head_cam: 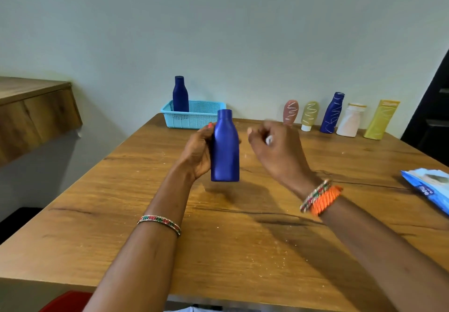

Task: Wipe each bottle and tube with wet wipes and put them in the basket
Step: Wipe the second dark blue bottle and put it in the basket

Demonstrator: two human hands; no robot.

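Note:
My left hand [198, 151] grips a plain blue bottle [225, 149] upright above the middle of the wooden table [145, 214]. Just right of it, my right hand [274, 146] is curled round a small scrunched white wet wipe [269, 139], apart from the bottle. A light blue basket [194, 117] stands at the table's far edge with another blue bottle [180, 94] upright inside it. Along the far right wall stand a pink tube [290, 112], an olive tube [309, 115], a scribbled blue bottle [332, 113], a white bottle [351, 122] and a yellow tube [381, 120].
A blue wet-wipes pack [430, 188] lies at the table's right edge. A wooden cabinet [34, 117] juts out at the left. A dark door [432, 107] is at the far right. Something red [65, 302] shows below the table's front edge.

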